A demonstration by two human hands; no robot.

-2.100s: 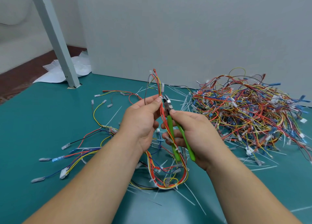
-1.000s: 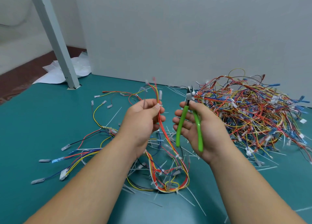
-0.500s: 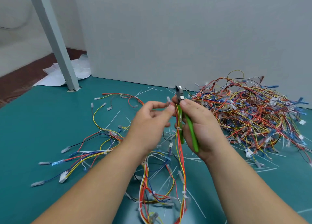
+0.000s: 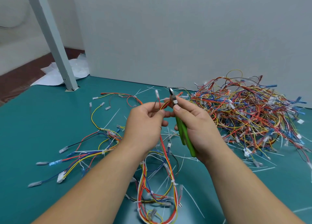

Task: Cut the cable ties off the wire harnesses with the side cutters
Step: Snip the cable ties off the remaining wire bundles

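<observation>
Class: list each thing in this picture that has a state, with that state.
side cutters: gripped by right hand, handles closed.
held harness: pinched by left hand, hanging down.
harness pile: tangled, heaped at right.
cut cable ties: strewn loose on table.

Right hand (image 4: 197, 122) has brought the side cutters (image 4: 183, 134) back against the harness (image 4: 140, 188)

head-worn view, angled down, close over table (image 4: 33, 122)

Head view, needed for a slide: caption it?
Left hand holds wire harness; right hand applies green side cutters.
</observation>
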